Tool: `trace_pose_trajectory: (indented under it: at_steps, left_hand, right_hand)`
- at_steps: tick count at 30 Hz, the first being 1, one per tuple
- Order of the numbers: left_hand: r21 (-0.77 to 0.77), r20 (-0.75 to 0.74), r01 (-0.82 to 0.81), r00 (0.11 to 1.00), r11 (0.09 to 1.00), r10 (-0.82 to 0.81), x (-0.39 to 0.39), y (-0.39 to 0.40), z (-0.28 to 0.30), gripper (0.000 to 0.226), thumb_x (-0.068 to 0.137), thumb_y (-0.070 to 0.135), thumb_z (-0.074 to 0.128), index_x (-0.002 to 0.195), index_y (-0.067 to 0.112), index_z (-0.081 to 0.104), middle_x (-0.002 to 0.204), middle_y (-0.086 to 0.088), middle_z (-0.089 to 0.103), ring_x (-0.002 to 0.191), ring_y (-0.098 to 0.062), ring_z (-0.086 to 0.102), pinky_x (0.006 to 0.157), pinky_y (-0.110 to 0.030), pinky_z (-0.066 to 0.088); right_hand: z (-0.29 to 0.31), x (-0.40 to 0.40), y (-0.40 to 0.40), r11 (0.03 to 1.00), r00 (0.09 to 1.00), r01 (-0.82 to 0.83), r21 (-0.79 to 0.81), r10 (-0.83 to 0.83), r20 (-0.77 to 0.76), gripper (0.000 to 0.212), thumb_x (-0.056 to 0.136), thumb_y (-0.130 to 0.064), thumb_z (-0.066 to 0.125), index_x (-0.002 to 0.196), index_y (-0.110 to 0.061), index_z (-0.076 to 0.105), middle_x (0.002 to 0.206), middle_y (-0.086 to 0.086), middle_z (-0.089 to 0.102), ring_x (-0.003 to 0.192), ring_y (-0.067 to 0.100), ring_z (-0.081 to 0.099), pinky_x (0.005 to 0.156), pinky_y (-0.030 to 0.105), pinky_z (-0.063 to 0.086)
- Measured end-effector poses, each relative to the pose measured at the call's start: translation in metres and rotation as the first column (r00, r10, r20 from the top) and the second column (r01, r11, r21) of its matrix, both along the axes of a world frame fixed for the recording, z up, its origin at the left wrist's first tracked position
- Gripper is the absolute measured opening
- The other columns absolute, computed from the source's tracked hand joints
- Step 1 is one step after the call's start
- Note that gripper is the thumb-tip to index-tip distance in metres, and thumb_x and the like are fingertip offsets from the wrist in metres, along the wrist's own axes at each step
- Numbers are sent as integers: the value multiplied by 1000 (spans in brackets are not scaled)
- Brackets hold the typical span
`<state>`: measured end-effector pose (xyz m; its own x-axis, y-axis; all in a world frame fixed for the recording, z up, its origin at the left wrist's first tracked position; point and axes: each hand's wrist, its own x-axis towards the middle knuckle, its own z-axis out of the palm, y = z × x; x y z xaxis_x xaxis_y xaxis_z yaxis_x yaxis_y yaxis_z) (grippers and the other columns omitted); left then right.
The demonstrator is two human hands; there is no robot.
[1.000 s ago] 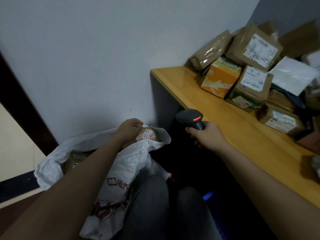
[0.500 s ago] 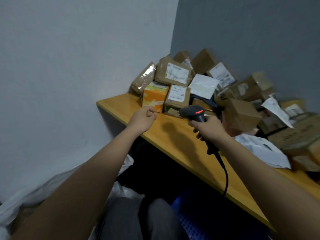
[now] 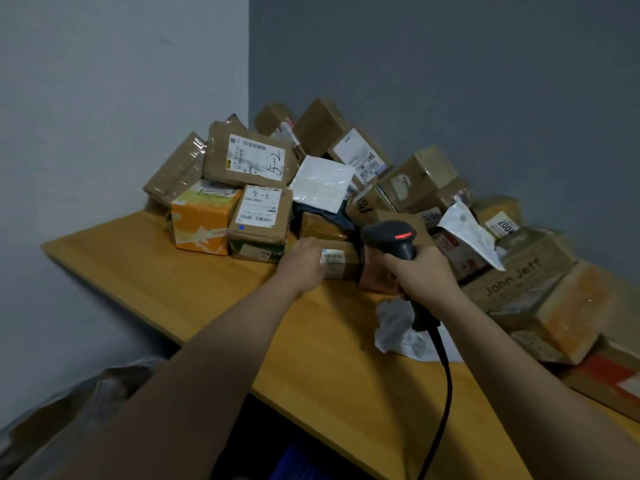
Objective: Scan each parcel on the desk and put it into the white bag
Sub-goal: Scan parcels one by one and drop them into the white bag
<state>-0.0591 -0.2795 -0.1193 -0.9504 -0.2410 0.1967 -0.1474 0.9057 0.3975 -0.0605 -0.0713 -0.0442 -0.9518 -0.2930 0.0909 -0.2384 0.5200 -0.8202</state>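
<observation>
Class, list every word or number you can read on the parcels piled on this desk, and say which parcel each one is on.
"John Jeff": printed on the long brown box at the right.
"5-2": handwritten on the label of the top-left brown parcel.
"3-3": handwritten, roughly, on the label of the box beside the orange carton.
"3004": small box behind the scanner.
"2000": upside-down label, last digit unclear.
The printed fine text and barcodes are too blurred to read.

Dim, soft focus, edges warped.

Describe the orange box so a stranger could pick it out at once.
Start at the wooden desk and its parcel heap in the wall corner. At the heap's left front stands the orange-and-white cardboard box, directly on the desk. Its neighbours are plain brown; it alone is bright orange.
</observation>
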Motion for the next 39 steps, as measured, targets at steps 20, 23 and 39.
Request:
trace_pose_trajectory:
  at_steps: [20, 23, 39]
  left_hand:
    - [83, 29, -36, 999, 996, 34, 88, -6, -22, 79, 66, 50, 82, 126, 29, 34, 129, -4, 42, 119, -25, 42, 94, -41, 44]
    - [67, -76, -115, 990, 991, 120, 98, -3, -21, 108, 64, 50, 84, 145, 16, 22, 141, -7, 33, 128, -26, 34, 102, -42, 39]
    - [-160, -368, -232, 916, 959, 160, 106, 10, -5, 97, 65, 44, 85, 141, 12, 34, 134, -10, 38, 124, -25, 35, 97, -32, 40]
  right_hand:
    - [-39, 40, 23, 981, 944, -195, -11, 191, 268, 28, 88, -25, 69, 96, 1, 63, 69, 14, 66, 55, 21, 60, 52, 31, 46]
    - [-42, 54, 26, 980, 956, -196, 25, 186, 226, 30, 87, -29, 69, 91, 1, 65, 71, 12, 65, 56, 19, 61, 53, 28, 49]
    - [-38, 95, 26, 974, 963, -224, 36, 215, 163, 22, 92, -30, 65, 92, -8, 61, 70, 7, 63, 55, 14, 62, 54, 24, 51]
